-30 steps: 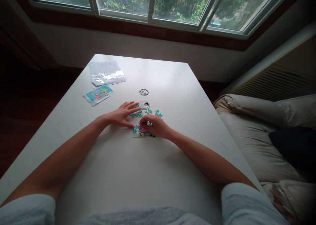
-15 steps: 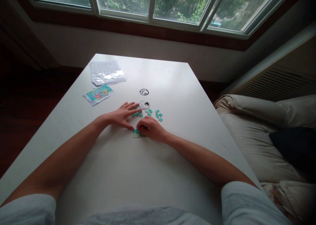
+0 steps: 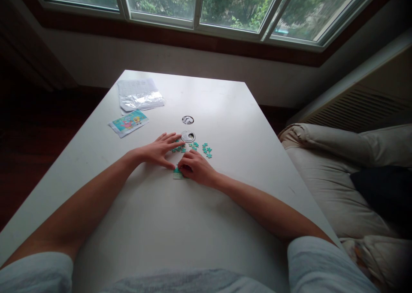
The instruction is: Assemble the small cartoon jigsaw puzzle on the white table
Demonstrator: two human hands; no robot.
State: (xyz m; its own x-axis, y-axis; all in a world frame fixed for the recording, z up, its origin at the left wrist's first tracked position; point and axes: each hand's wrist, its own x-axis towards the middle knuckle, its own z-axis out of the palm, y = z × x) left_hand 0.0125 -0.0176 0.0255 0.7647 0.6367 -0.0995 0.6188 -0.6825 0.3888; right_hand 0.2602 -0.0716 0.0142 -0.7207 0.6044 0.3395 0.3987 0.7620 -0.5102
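Several loose turquoise jigsaw puzzle pieces (image 3: 207, 149) lie in small groups on the white table (image 3: 180, 224). My left hand (image 3: 159, 150) rests flat with spread fingers, its fingertips at a cluster of puzzle pieces and its thumb beside a small joined part of the puzzle (image 3: 178, 175). Over that joined part, my right hand (image 3: 198, 168) is closed with the fingertips pressed down. Whatever is between its fingers is hidden by the hand, as is most of the joined part.
A picture card (image 3: 129, 122) with cartoon figures lies at the left, below a clear plastic bag (image 3: 141, 96) with paper in it. Two round inserts (image 3: 188, 120) are set in the tabletop beyond the hands. A beige sofa (image 3: 325, 181) stands along the right side.
My right hand has turned and shifted very slightly over the joined puzzle part, its fingers closing over more of it. My left hand has stayed in place.
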